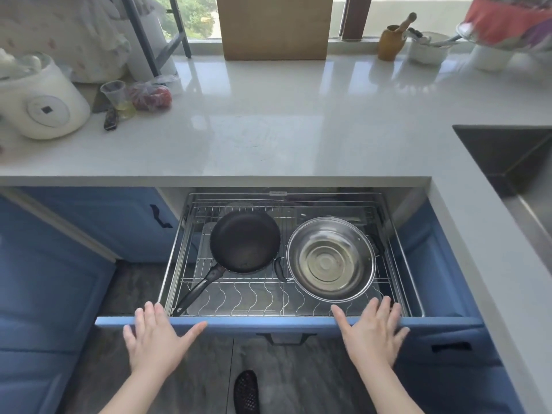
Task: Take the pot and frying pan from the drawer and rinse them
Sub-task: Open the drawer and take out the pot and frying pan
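The left hand (155, 339) and right hand (373, 333) hover with fingers straight and spread over the open blue drawer (239, 321). Inside lie a black frying pan (245, 242) and a steel pot (331, 259), side by side.

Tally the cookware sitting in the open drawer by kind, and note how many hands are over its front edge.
Frying pan, black, on the left of the wire rack: 1
Pot, steel, on the right: 1
Cookware total: 2
Hands over the drawer front: 2, left hand and right hand, both open, holding nothing.
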{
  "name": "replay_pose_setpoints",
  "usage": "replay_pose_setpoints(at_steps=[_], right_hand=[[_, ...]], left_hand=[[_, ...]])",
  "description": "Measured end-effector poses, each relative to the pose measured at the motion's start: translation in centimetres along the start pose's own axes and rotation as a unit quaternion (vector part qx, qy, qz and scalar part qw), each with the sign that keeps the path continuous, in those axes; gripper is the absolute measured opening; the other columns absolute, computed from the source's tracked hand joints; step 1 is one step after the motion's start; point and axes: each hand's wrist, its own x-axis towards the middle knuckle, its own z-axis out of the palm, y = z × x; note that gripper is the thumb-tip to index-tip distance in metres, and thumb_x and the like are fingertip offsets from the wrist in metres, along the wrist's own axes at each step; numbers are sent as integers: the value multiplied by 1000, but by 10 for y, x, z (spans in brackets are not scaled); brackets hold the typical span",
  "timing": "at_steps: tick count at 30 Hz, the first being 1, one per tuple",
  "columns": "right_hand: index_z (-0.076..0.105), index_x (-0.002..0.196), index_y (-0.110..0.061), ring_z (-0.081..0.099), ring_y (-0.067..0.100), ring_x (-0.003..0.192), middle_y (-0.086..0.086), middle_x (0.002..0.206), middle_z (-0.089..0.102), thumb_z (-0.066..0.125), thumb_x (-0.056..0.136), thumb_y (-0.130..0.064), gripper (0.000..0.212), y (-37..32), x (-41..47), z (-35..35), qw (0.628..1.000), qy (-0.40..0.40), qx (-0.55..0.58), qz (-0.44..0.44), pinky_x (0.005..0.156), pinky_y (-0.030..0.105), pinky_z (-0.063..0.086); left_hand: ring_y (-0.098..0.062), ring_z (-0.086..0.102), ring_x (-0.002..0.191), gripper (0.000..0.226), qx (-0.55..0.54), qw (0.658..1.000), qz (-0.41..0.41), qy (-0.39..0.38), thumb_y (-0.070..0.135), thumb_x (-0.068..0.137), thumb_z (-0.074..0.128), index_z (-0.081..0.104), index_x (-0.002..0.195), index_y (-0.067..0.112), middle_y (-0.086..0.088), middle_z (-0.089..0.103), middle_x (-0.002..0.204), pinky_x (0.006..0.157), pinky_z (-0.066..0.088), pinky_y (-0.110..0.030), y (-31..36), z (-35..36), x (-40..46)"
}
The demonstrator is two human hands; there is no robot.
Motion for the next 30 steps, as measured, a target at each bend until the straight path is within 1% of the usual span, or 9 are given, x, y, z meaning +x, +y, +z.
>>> replay_pose_setpoints(at_steps=[5,12,14,17,18,21,24,27,30], right_hand=[[19,154,-9,0,28,150,9,163,11,19,78,-87,108,0,0,-1,1000,-2,3,-2,116,55,16],[20,154,-11,1,26,150,8,162,11,20,80,-86,105,0,2,-7,1000,-14,3,-8,116,55,15],[19,154,-15,6,25,149,7,162,15,20,81,-84,100,5,6,-11,999,-14,-12,-27,115,54,16],[18,154,-22,15,22,148,3,161,18,26,84,-81,92,20,19,-23,997,5,-27,-67,114,48,21],[17,154,-22,17,21,147,1,161,18,29,85,-79,90,28,27,-28,997,12,-23,-79,114,45,23],[14,155,-18,21,20,146,0,161,20,40,84,-76,94,45,63,-39,994,9,-1,-106,115,40,29],[7,156,-15,17,19,148,0,163,14,56,82,-69,103,53,100,-44,991,-40,15,-130,116,38,27],[2,157,-17,11,16,149,-3,164,7,71,79,-57,111,56,134,-40,983,-96,34,-153,118,35,22],[0,157,-17,10,15,149,-3,164,6,81,73,-46,120,55,170,-31,976,-143,51,-158,120,32,21]], left_hand=[[-23,1,151,125,6,1000,-3,-16,95,65,21,13,156,9,-5,8,164,120,6,-48,2,-4,-1],[-23,3,151,125,19,999,4,-25,95,65,21,15,155,9,-6,11,164,119,7,-50,3,-8,2],[-24,13,148,125,26,999,9,-23,97,63,17,25,152,9,-6,22,160,118,12,-51,4,-10,7],[-25,32,136,133,20,999,31,23,103,53,6,44,141,9,-6,42,145,112,22,-51,2,-13,14],[-27,31,139,134,13,999,44,29,102,53,9,42,143,8,-7,40,148,113,20,-52,5,-14,16],[-26,12,150,124,-8,994,106,17,93,61,27,23,154,11,-5,18,162,119,8,-47,37,-16,27],[-22,2,152,118,-20,980,198,-12,85,72,49,10,157,15,-1,7,164,122,6,-43,89,-17,44],[-20,-5,151,117,-9,956,291,-44,78,74,57,0,157,17,1,-2,165,123,2,-40,145,-9,64],[-22,-7,151,125,45,936,342,-70,77,71,61,-5,157,14,-1,-6,164,123,3,-40,193,6,82]])
